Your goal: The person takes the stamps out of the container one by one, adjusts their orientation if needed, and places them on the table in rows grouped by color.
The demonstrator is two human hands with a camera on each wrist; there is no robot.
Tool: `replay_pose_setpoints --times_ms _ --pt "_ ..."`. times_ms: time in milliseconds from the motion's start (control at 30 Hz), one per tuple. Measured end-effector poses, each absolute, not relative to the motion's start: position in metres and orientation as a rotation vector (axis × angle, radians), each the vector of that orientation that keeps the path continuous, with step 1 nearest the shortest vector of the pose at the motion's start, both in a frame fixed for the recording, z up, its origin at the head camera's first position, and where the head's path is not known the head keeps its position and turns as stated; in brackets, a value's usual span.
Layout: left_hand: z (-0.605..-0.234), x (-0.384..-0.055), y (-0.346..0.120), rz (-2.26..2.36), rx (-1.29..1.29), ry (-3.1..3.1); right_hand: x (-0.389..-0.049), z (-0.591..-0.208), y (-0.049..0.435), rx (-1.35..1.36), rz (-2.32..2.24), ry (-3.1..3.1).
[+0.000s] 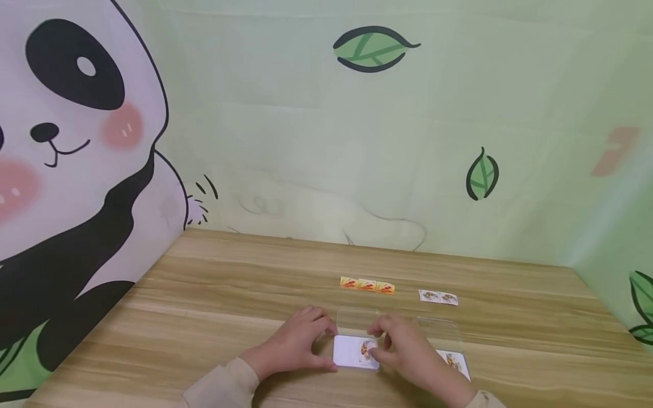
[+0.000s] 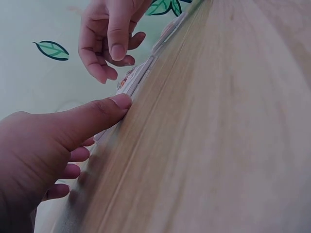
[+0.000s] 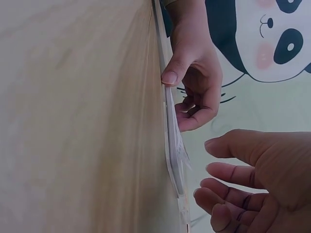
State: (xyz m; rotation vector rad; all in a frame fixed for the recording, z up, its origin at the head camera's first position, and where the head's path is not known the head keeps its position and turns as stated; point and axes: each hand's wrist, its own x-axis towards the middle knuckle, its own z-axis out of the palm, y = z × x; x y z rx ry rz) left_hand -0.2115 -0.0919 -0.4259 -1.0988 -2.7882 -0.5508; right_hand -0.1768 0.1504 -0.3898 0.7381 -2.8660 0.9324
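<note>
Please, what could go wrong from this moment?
The small picture card on the white case seems to have a raised corner in the right wrist view, so the nearby right hand might knock it askew. The left hand grips the case only at its left end, so a push might turn it on the table.

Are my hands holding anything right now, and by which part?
Your left hand holds the flat, white, rectangular case by its left end, thumb at the near corner; your right hand holds nothing.
</note>
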Motion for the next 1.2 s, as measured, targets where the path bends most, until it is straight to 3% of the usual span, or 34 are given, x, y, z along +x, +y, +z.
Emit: replay_pose_setpoints --times_ms 1200 --pt "-0.428 -0.213 -0.092 -0.564 -1.111 -2.753 -0.18 -0.404 0.15 0.748 0.935 -2.919"
